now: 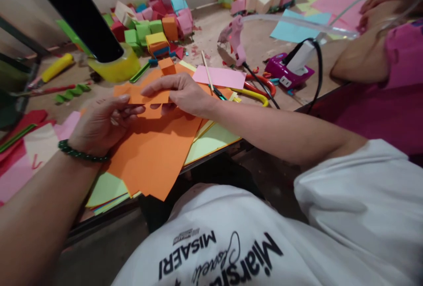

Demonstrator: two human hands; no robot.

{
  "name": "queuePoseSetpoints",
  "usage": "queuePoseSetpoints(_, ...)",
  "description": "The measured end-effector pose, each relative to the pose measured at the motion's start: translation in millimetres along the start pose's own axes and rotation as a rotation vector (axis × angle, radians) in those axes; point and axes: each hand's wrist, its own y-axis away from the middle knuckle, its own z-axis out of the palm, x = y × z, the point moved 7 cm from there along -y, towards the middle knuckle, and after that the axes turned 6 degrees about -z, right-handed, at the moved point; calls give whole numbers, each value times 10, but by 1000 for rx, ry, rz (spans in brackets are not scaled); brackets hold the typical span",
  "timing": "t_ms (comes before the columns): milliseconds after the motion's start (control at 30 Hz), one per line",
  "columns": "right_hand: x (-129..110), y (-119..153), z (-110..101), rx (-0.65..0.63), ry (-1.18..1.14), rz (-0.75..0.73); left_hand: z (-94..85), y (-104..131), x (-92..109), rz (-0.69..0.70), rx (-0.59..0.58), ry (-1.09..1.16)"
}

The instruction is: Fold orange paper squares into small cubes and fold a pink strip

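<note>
A small cut piece of orange paper point(155, 97) is held level between both hands, above larger orange sheets point(155, 154) that lie on the table edge. My left hand point(107, 116), with a dark green bead bracelet at the wrist, pinches its left end between thumb and fingers. My right hand point(181, 92) grips its right part, fingers on top and fingertips partly hidden below. Just behind the hands stands a small orange paper box point(167, 66). A pink paper piece point(220, 76) with a thin stick on it lies right of my right hand.
A phone point(81, 17) leans on a yellow tape roll point(115, 66) at back left. Folded paper boxes point(142, 32) are heaped behind. A pink glue gun point(236, 39), purple power adapter point(289, 70) and red-and-yellow scissors handles point(261, 96) are right. Another person's arm point(363, 52) rests far right.
</note>
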Motion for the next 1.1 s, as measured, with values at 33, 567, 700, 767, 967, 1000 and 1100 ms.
queuePoseSetpoints(33, -1, 5, 2, 8, 6, 8, 1, 5, 0, -5, 6, -5)
queuePoseSetpoints(567, -10, -19, 6, 61, 108, 29, 51, 50, 16, 9, -31, 7)
queuePoseSetpoints(700, 10, -24, 6, 59, 130, 37, 47, 60, 10, 15, -38, 1)
queuePoseSetpoints(767, 31, -37, 1, 52, 137, 27, 46, 58, 7, 22, -54, 10)
queuePoseSetpoints(967, 88, -78, -14, 29, 161, -18, 32, 39, 7, 45, -92, 17)
queuePoseSetpoints(1000, 90, -79, -13, 27, 168, -27, 30, 36, 6, 50, -101, 18)
queuePoseSetpoints(1100, 75, -69, 7, 10, 199, -65, 27, 31, 5, 68, -138, 16)
